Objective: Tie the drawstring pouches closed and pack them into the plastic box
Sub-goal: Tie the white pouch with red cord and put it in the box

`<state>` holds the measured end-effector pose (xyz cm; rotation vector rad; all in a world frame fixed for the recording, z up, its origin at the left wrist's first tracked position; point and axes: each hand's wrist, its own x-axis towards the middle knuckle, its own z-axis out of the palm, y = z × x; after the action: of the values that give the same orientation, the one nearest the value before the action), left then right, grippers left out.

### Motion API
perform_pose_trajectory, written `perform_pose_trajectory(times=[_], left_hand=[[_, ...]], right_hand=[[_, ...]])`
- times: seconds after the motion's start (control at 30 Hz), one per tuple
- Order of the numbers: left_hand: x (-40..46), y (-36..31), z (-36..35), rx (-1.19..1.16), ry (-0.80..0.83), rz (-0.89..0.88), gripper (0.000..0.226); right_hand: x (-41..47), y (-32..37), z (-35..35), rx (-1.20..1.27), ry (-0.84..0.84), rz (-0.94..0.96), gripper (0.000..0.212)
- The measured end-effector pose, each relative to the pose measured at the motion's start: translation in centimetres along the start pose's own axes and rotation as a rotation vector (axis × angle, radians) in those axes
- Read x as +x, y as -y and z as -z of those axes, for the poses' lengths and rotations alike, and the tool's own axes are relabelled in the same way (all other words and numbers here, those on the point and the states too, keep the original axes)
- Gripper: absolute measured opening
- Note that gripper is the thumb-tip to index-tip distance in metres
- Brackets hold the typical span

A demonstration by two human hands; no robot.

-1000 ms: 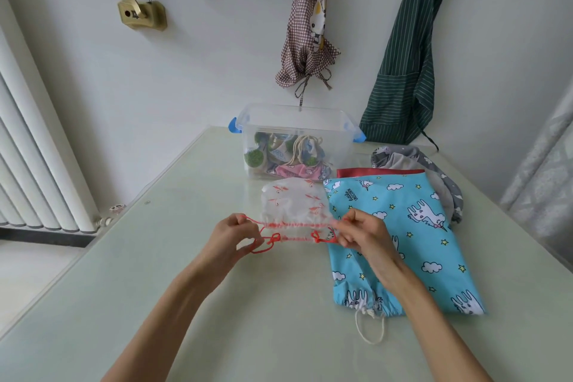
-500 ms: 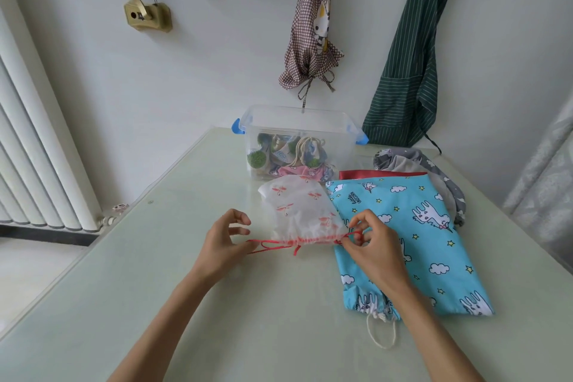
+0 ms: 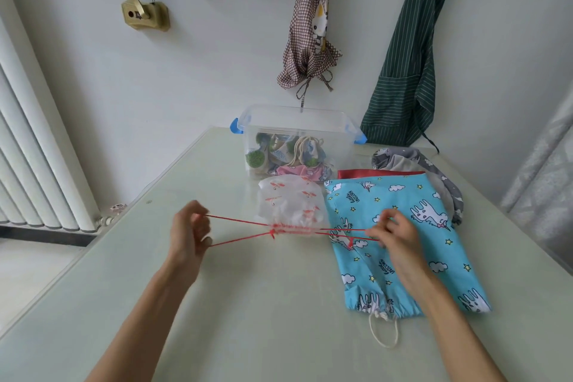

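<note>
Now, hands: the red string (image 3: 238, 220) is gripped by the left hand (image 3: 189, 234) and pinched by the right hand (image 3: 392, 231), stretched tight between them.
Pouch: the white pouch (image 3: 290, 203) is laid on the table (image 3: 248, 304), its mouth bunched up.
Box: the plastic box (image 3: 296, 139) is set farther back, with pouches inside.
Right side: a blue pouch (image 3: 400, 245) is spread flat.

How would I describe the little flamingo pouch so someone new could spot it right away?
Find the clear plastic box with blue latches at the table's far end. Just in front of it, left of the big turquoise unicorn-print bag, lies the small translucent white pouch with red flamingos. Only it has a red drawstring, pulled taut sideways.
</note>
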<state>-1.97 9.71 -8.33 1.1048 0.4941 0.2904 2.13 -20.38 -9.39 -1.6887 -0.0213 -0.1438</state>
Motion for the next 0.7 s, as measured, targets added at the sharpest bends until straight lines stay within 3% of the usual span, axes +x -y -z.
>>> perform_pose_trajectory(times=[0.13,0.27,0.33,0.43,0.53,0.7], left_hand=[[0.1,-0.1,0.7,0.213,-0.069,-0.115,0.020],[-0.4,1.0,0.2,0.701,0.131,-0.351,0.028],[-0.8,1.7,0.1,0.977,0.179,-0.489,0.036],[-1.4,2.5,-0.1,1.291,0.225,-0.633,0.042],[-1.0,2.7,0.4,1.347,0.186,-0.679,0.046],[-0.1,1.6,1.2,1.015,0.017,-0.606,0.038]], right_hand=[[0.1,-0.6,0.6,-0.175,0.066,0.005,0.025],[-0.3,0.1,0.3,-0.341,0.169,0.054,0.004],[-0.4,0.3,0.0,-0.408,0.199,0.063,0.016],[-0.3,0.0,-0.4,-0.515,0.163,0.100,0.051],[-0.5,-0.1,-0.3,-0.613,-0.012,0.203,0.063],[-0.4,0.1,0.7,-0.386,-0.327,0.156,0.061]])
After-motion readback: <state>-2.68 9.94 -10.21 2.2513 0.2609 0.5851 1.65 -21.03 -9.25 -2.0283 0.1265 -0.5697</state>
